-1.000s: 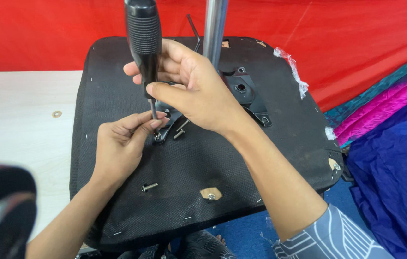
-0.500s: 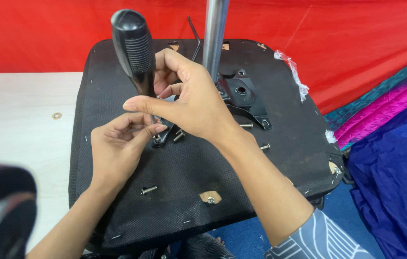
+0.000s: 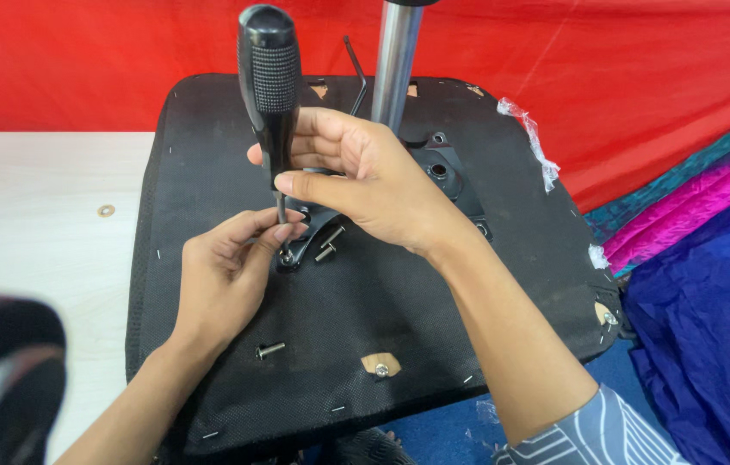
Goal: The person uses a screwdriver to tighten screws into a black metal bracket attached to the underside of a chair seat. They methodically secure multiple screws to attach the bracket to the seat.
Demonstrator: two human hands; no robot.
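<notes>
Black-handled screwdriver (image 3: pixel 270 95), right hand (image 3: pixel 365 185) gripping it upright at centre of the upturned seat base (image 3: pixel 227 344), left hand (image 3: pixel 227 275) pinching its tip onto a screw; driving under way, needing steady alignment next.

A small furniture-repair or assembly workshop: an upturned black fabric-covered chair seat (image 3: pixel 365 293) with stapled edges lies on a pale wooden surface (image 3: pixel 38 215), loose steel screws (image 3: pixel 270 350) scattered, red cloth backdrop (image 3: pixel 623 69) behind.
</notes>
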